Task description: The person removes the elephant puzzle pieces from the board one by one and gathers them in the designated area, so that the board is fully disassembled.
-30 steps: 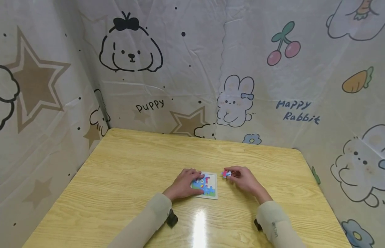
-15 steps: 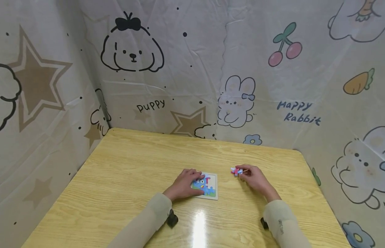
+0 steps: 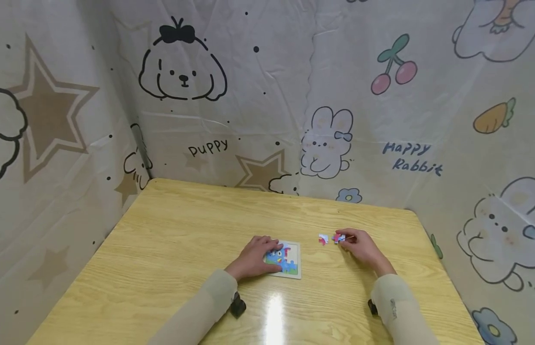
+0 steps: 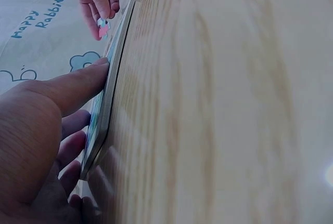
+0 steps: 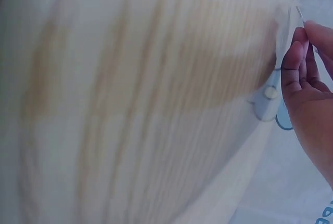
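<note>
A small square jigsaw puzzle (image 3: 293, 274) in a light frame lies flat on the wooden table, showing a blue picture with a pale gap at its upper right. My left hand (image 3: 254, 256) holds it by its left side, the thumb and fingers lying over the frame and picture. To the right, my right hand (image 3: 363, 247) pinches a pink and light-blue jigsaw piece (image 3: 338, 237) between thumb and fingertips. Another jigsaw piece (image 3: 323, 239) lies on the table just left of it. In the right wrist view the pinched piece (image 5: 300, 13) is seen only edge-on.
The light wood table (image 3: 185, 230) reaches back to a printed curtain (image 3: 250, 96), which also hangs along both sides. A bright glare (image 3: 274, 316) marks the tabletop in front of the puzzle.
My right hand has moved right, away from the puzzle. One piece now lies apart on the table, separate from the one still pinched. My left hand has stayed on the puzzle.
</note>
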The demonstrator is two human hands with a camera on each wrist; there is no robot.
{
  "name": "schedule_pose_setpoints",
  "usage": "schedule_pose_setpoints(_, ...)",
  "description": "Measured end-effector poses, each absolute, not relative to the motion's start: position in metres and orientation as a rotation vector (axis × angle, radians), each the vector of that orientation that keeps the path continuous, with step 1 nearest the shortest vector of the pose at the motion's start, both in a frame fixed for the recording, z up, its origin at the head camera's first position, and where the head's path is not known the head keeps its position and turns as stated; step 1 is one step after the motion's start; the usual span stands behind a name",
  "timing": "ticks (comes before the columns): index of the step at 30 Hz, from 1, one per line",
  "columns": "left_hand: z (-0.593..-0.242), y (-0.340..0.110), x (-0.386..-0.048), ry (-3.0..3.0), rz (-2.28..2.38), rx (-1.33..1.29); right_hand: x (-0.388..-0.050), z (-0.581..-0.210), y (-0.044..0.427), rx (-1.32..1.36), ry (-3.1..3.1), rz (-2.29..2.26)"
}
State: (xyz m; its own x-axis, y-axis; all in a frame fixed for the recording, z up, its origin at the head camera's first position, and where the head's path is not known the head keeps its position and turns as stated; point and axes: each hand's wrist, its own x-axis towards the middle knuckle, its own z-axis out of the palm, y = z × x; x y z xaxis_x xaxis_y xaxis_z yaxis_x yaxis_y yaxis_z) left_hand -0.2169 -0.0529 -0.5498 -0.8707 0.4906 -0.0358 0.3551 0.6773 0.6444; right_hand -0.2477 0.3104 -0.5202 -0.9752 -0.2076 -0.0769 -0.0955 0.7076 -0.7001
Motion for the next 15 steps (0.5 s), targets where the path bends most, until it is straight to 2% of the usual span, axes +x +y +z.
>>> schedule_pose_setpoints(15,-0.5512,-0.0546,-0.2177,2.699,0.926,0.678,-0.2551,-0.5241,0.3165,-0.308,2.791,-0.986)
